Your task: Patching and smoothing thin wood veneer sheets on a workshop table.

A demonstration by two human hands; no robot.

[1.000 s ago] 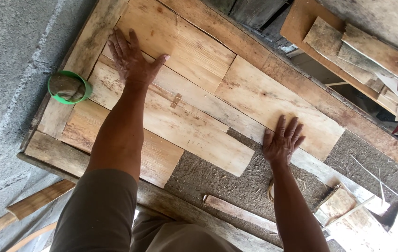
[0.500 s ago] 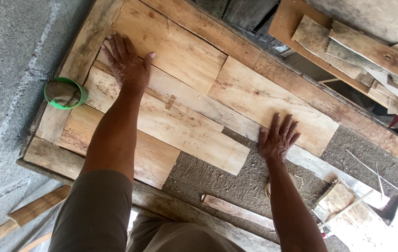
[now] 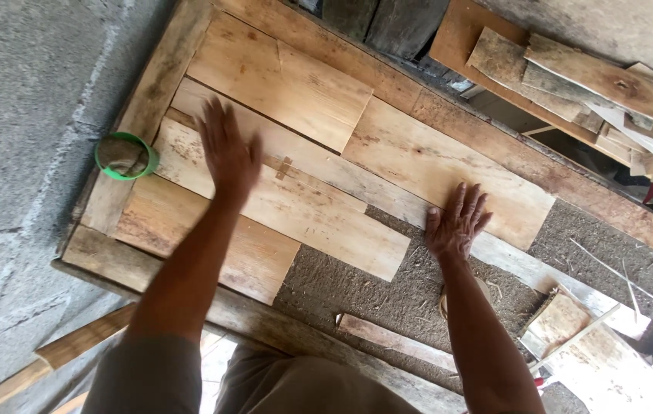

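The person leaned over a rough wooden frame that lay on gritty ground, with pale boards laid inside it. The left hand lay flat, grip released and fingers spread, on a long pale board that ran slantwise across the frame; the hand was blurred, and compared with a second before it had slid along that board, back from the frame's far rail toward the person. A small patch on the board showed just beside the hand, on the side away from the green ring, which sat on the frame's side rail with something brown inside it. The right hand was also open and held nothing, its palm pressed on the narrow grey plank next to the long board, fingers reaching onto the wider board beyond; it kept much the same place as before. Bare earth showed inside the frame on the person's side of the long board, and loose offcuts were heaped outside the frame's far rail.
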